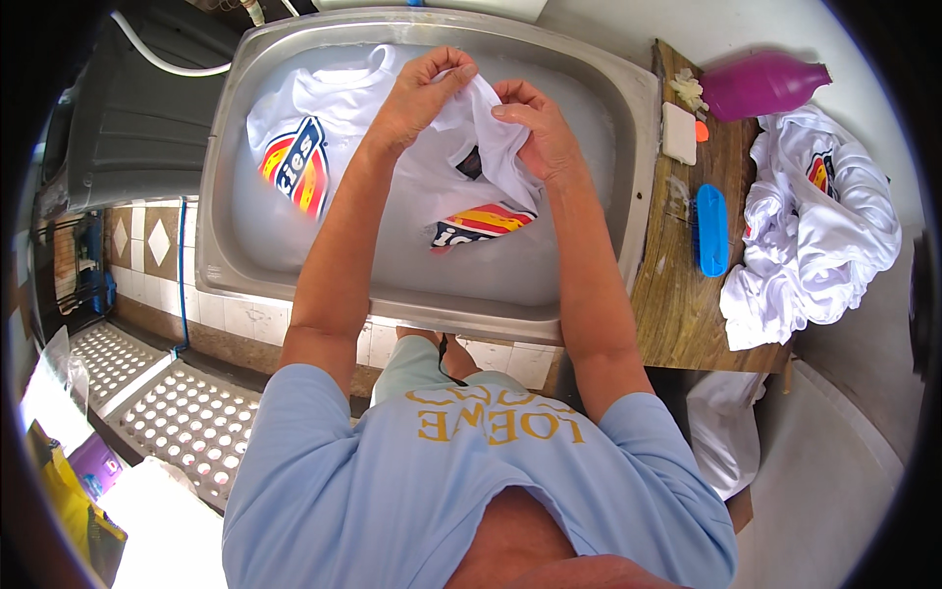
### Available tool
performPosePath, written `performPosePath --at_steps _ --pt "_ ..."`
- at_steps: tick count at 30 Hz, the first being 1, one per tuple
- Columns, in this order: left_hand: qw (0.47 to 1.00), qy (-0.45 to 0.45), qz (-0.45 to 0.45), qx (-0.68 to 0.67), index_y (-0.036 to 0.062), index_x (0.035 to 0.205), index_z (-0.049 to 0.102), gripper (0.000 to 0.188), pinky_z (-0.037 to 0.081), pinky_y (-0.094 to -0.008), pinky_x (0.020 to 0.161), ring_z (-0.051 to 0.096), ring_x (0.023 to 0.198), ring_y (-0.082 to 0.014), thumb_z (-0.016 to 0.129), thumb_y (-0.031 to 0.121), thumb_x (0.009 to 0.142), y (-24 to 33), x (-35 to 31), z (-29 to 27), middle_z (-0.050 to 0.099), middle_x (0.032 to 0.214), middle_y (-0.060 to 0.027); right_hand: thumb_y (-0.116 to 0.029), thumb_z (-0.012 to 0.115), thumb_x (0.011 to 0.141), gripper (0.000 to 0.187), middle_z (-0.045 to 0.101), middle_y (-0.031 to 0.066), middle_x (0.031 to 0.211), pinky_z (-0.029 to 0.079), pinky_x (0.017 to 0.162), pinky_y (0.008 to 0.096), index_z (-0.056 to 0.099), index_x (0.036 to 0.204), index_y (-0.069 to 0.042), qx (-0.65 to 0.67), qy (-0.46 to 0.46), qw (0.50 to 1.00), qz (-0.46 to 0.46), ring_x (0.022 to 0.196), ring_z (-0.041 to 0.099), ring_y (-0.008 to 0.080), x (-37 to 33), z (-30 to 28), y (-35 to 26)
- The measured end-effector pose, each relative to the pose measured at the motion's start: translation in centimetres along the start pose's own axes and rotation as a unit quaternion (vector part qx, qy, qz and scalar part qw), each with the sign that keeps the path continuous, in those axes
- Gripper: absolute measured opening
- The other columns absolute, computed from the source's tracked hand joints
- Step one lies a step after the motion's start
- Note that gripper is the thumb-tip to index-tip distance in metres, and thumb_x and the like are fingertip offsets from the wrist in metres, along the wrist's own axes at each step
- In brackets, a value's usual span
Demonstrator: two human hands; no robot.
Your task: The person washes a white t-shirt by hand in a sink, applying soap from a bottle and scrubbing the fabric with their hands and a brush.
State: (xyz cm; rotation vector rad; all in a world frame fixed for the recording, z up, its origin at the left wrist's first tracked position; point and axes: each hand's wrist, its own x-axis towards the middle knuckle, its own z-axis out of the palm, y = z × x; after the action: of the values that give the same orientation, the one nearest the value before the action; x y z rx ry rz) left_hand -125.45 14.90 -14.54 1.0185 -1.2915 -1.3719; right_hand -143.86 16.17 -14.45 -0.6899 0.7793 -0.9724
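Observation:
White T-shirts with a red, yellow and navy print lie in cloudy water in a metal sink. One T-shirt [329,98] spreads out at the left, its collar toward the far rim. Over the middle of the sink [218,196], my left hand [428,90] pinches a lifted fold of white T-shirt fabric [481,128]. Just to its right, my right hand [538,128] grips the same fabric between thumb and fingers. Part of the print on this fabric rests at the water's surface, folded and partly hidden.
On the wooden board [667,265] at the right are a blue scrub brush [710,231], a pale soap bar [679,133] and a purple bottle [765,86]. A heap of white shirts [819,231] sits beside them. A perforated floor mat [186,422] lies at lower left.

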Motion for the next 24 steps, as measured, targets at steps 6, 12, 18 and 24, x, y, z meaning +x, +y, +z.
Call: performPosePath --at_steps 6,12,18,24 --pt "0.999 -0.023 -0.035 0.032 0.0072 0.094 0.064 0.012 0.042 -0.0186 0.068 0.052 0.076 -0.0028 0.068 0.015 0.086 2.3 -0.7 0.1 0.059 0.083 0.0059 -0.001 0.066 0.075 0.019 0.064 0.0048 0.085 0.051 0.075 0.0286 0.064 0.094 -0.003 -0.018 -0.001 1.000 -0.013 0.079 0.062 0.0141 -0.1 -0.3 -0.1" --pt "0.995 -0.026 0.050 0.081 0.0052 0.082 0.060 0.013 0.044 -0.0214 0.070 0.054 0.077 -0.0071 0.071 -0.001 0.077 1.2 -0.2 -0.6 0.058 0.081 0.0026 0.006 0.066 0.071 0.018 0.064 0.0058 0.090 0.049 0.071 0.0275 0.065 0.086 -0.003 -0.041 -0.005 0.992 -0.122 0.079 0.059 0.0135 0.4 -0.5 0.4" --pt "0.972 -0.019 0.216 0.089 0.0055 0.076 0.056 0.023 0.044 -0.0230 0.075 0.054 0.084 -0.0109 0.063 -0.015 0.069 0.3 0.3 -0.3 0.055 0.087 -0.0007 0.009 0.067 0.069 0.015 0.058 0.0007 0.084 0.044 0.071 0.0223 0.064 0.075 -0.004 -0.189 -0.009 0.950 -0.250 0.078 0.054 0.0093 0.5 -0.7 0.9" --pt "0.974 -0.010 0.211 0.083 0.0062 0.077 0.059 0.022 0.045 -0.0239 0.075 0.055 0.086 -0.0108 0.063 -0.014 0.070 0.0 0.5 -0.3 0.059 0.090 -0.0010 0.006 0.067 0.071 0.014 0.057 -0.0002 0.082 0.043 0.071 0.0215 0.065 0.079 -0.004 -0.202 -0.005 0.946 -0.254 0.078 0.053 0.0079 0.5 -0.7 1.0"
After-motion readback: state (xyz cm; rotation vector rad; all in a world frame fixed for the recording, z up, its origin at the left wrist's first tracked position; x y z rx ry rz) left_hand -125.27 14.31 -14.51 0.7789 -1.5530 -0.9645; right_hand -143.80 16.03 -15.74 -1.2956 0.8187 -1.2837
